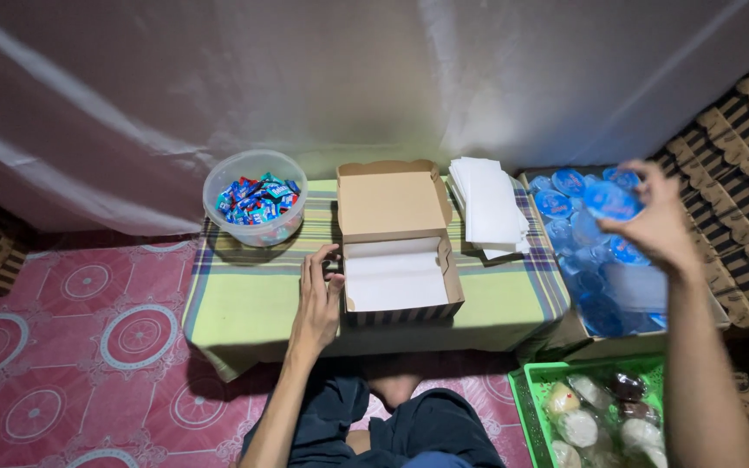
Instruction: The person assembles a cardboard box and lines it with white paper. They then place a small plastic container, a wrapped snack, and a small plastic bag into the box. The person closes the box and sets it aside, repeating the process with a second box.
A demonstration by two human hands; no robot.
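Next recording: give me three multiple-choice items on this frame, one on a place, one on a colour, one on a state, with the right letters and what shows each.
1. Where does the clear bowl of wrapped candies stand?
A. left of the cardboard box
B. inside the green basket
C. on the paper stack

2. What colour is the basket at lower right?
A. red
B. green
C. black

3. What is the state of the cardboard box?
A. lid shut
B. crushed flat
C. lid open, white paper lining inside

Answers: 1 A, the bowl sits on the striped cloth to the box's left. 2 B, its rim is bright green. 3 C, the lid stands back and white paper shows inside, while the left hand rests at the box's side and the right hand lifts a blue-lidded cup.
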